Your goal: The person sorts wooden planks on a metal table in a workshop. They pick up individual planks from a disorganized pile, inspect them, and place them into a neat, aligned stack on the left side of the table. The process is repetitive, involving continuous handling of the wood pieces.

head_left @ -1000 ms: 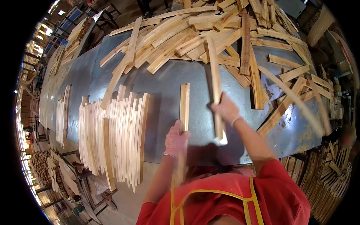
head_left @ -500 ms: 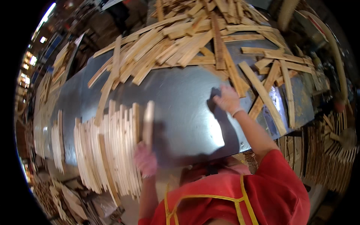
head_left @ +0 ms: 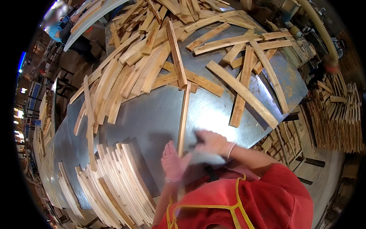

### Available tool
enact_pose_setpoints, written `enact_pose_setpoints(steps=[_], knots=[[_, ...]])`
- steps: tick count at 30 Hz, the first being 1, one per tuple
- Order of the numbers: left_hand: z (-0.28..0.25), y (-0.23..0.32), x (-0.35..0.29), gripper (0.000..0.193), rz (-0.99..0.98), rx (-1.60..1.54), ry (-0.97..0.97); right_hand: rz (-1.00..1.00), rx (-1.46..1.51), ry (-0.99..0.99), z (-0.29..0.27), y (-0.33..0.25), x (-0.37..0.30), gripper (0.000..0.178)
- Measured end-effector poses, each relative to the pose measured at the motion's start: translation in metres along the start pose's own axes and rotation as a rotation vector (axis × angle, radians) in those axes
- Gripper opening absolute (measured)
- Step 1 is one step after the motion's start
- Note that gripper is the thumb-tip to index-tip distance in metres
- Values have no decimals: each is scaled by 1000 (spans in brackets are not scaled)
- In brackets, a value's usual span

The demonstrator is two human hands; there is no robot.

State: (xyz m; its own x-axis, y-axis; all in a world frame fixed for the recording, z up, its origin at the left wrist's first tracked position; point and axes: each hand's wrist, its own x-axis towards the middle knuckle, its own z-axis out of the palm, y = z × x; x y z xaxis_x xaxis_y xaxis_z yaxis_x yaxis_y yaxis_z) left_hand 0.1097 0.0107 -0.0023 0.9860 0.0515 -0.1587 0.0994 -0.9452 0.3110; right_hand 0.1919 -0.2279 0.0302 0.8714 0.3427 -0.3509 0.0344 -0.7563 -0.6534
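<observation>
A narrow wooden strip [head_left: 184, 118] lies on the metal tabletop [head_left: 160, 110], its near end between the thumb and fingers of my left hand [head_left: 174, 163]. That hand is open, fingers stretched forward and thumb apart. Just right of the strip is my right hand [head_left: 214, 144], curled and smeared by motion. Something dark shows at its fingertips, too blurred to name. To the left, a row of wooden strips [head_left: 120, 179] stands side by side along the near edge. A darker board [head_left: 176, 55] touches the far end of the narrow strip.
A heap of loose boards [head_left: 145, 65] covers the far part of the table. Several boards cross at the right [head_left: 244, 87]. Stacked wood [head_left: 335, 118] stands beyond the right edge. A ribbed hose [head_left: 322, 28] hangs at the far right. Another person [head_left: 63, 32] is at the far left.
My left hand has let go of the strip beside the row and moved right. My right hand has come nearer and left. A narrow strip now lies between them. The view has shifted.
</observation>
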Motion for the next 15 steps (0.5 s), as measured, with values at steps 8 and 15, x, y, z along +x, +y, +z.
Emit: enact_pose_setpoints(steps=[8,15], knots=[[24,6,28,94,7,44,-222,621,-88,576,-145,149,60,111],[-11,-51,-27,63,-304,-1059,-171,219,1090,589,-24,13,17,106]])
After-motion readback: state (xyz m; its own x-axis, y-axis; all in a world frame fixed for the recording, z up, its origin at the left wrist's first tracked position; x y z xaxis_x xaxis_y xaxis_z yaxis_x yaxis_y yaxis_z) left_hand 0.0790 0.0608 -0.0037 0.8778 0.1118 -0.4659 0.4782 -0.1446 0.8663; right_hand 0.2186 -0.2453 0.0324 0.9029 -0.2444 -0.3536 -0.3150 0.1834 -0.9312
